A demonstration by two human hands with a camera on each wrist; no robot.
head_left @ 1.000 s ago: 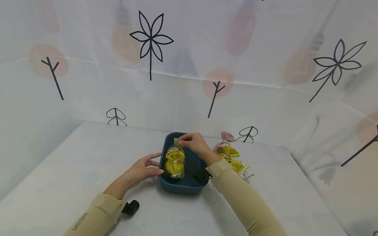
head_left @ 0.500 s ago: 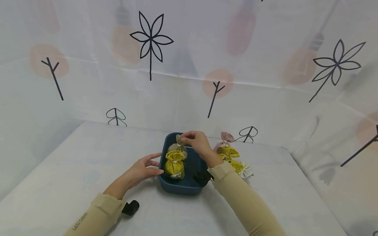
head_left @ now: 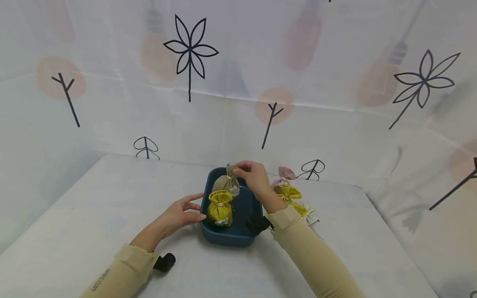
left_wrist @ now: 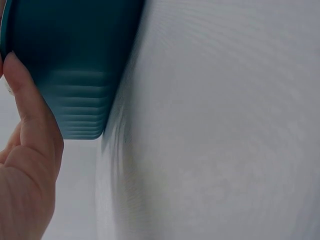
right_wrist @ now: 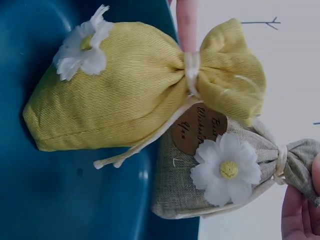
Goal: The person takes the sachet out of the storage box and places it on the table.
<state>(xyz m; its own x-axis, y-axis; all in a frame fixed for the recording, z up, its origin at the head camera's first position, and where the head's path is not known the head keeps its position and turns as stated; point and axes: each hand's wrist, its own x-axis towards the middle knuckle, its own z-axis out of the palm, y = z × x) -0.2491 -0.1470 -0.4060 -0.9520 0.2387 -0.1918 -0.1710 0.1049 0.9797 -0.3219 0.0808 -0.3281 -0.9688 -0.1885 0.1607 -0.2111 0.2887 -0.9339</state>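
Observation:
My right hand (head_left: 255, 180) pinches the gathered top of a beige cloth pouch (head_left: 226, 184), also seen in the right wrist view with a white fabric flower and a brown tag. This pouch is upright at the back left of the blue bin (head_left: 231, 240), its lower part hidden in the head view by a yellow pouch (head_left: 220, 210). That yellow pouch (right_wrist: 115, 90) stands in the bin, tied with a pale cord and bearing a white flower. My left hand (head_left: 179, 215) touches the bin's left side, fingers fairly straight and thumb (left_wrist: 22, 85) near the rim.
Right of the bin lie more pouches on the white-covered table (head_left: 112, 205): a pink one (head_left: 286, 174), yellow ones (head_left: 288, 192) and a white one (head_left: 310, 215). My right forearm partly covers them. A printed cloth (head_left: 223, 121) hangs behind the table.
The beige pouch has come up from behind the yellow pouch, rising slightly rightward with my right hand. My left hand and the bin have stayed put.

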